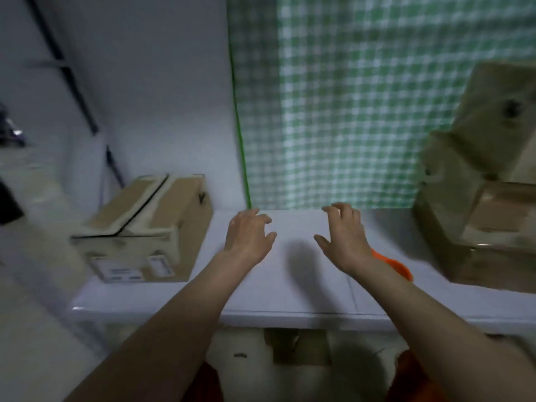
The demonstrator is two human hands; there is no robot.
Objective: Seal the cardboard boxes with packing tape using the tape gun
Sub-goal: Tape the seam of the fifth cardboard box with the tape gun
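A cardboard box sits at the left end of the white table, its top flaps closed with a dark seam down the middle and labels on its near face. Several more cardboard boxes are piled at the right end, the lowest with open flaps. My left hand and my right hand hover side by side over the table's middle, fingers loosely curled, holding nothing. An orange object, partly hidden behind my right wrist, lies on the table. The picture is blurred.
A green-and-white checked curtain hangs behind the table. A white wall with a dark cable is at the left. Brown cardboard shows under the table's front edge. Dark items sit at the far left.
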